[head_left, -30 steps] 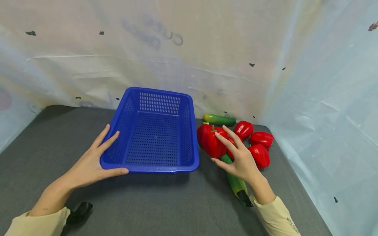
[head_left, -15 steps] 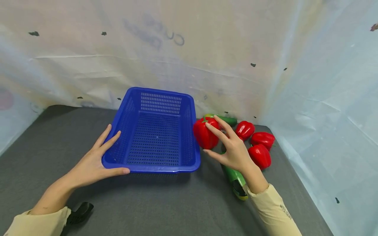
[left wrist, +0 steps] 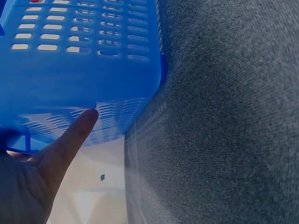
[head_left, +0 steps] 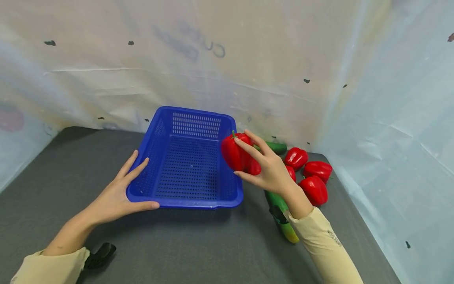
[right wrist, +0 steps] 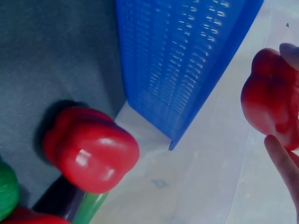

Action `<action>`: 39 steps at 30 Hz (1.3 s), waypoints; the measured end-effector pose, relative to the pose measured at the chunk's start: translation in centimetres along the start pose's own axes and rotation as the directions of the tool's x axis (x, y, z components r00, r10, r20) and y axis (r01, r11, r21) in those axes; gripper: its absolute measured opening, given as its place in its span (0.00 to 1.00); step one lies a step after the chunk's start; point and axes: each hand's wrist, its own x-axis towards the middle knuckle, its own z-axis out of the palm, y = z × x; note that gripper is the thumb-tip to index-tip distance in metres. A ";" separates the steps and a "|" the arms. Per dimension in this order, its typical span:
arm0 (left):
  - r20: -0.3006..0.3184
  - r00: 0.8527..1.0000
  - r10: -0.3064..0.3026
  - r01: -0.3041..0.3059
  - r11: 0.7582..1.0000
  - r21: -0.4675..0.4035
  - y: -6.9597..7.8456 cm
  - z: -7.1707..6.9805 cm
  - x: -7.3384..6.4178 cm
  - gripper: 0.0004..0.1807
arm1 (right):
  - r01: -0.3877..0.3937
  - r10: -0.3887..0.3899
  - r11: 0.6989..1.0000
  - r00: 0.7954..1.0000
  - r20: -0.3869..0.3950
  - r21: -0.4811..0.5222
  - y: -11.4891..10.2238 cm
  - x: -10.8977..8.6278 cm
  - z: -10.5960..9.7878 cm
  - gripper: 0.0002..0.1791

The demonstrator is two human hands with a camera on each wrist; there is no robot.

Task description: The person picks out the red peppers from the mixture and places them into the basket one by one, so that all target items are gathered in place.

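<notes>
A red bell pepper [head_left: 235,153] with a green stem is pinched between the thumb and fingers of my right hand [head_left: 271,169]. It overlaps the right rim of the blue plastic basket [head_left: 193,203] in the head view. My left hand [head_left: 113,199] rests spread at the basket's near-left corner, its straight thumb along the front and fingers over the left rim. In the left wrist view, the thumb [left wrist: 77,133] lies against the basket's slotted outer wall. The right wrist view shows the held pepper [right wrist: 268,100] at the right edge and another red pepper [right wrist: 91,149] lying on the table.
Several red peppers [head_left: 313,190] lie right of the basket, some partly behind my right hand. A green zucchini-like vegetable [head_left: 280,217] lies under my right wrist, another [head_left: 276,148] by the back wall. Plastic sheeting [head_left: 269,59] encloses the grey table [head_left: 191,244].
My right hand has carried the red pepper leftward and slightly up, from over the pile to the basket's right rim. The near zucchini-like vegetable shows more of its yellow end. My left hand stays put.
</notes>
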 end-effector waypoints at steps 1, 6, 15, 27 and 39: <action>-0.001 1.000 0.000 0.000 1.000 -0.001 0.0 0.0 0.0 0.62 | -0.004 0.004 1.000 1.000 0.003 0.007 0.0 0.2 0.1 0.46; -0.012 1.000 0.011 -0.011 1.000 -0.002 -0.1 0.1 0.0 0.62 | -0.015 0.015 0.999 1.000 0.002 0.030 -0.2 1.5 0.7 0.46; -0.021 1.000 0.017 -0.017 1.000 -0.008 -0.1 0.1 0.1 0.63 | -0.031 0.030 0.999 0.999 0.025 0.026 -0.6 3.5 1.6 0.45; -0.022 1.000 0.014 -0.014 1.000 -0.024 -0.3 0.3 0.1 0.63 | -0.111 0.110 0.993 0.993 0.046 0.031 -1.4 6.6 2.4 0.45; -0.027 0.999 0.018 -0.019 0.999 -0.038 -0.4 0.4 0.0 0.62 | -0.202 0.202 0.979 0.966 0.159 -0.016 -1.8 9.5 3.3 0.45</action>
